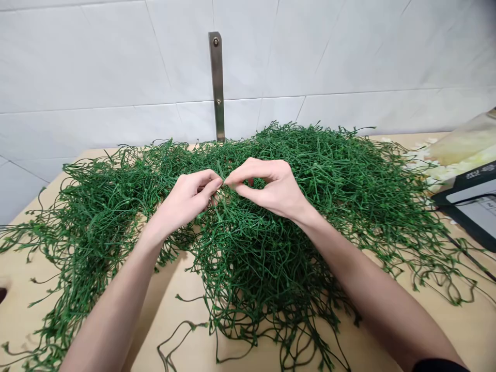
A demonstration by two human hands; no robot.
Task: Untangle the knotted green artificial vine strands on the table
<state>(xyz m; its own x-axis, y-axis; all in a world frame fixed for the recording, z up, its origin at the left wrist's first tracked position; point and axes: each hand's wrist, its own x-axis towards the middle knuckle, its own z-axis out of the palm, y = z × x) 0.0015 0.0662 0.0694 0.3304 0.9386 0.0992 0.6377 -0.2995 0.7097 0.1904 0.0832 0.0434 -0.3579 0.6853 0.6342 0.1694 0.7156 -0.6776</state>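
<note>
A wide tangle of thin green plastic stems (271,258) with small forked tips spreads over the wooden table (178,305). Above its middle, my left hand (191,194) pinches with thumb and forefinger. My right hand (267,186) pinches too, its fingertips almost meeting the left ones. A green plastic stem appears to run between the two pinches, though the fingers cover most of it. Stems lie behind and below both hands.
A metal bracket (217,88) is fixed to the tiled wall (116,62) behind the table. At the right stand a dark-framed device with a pale panel (475,196), a clear bag (461,139) and white flowers (437,173). A dark cable runs beside them.
</note>
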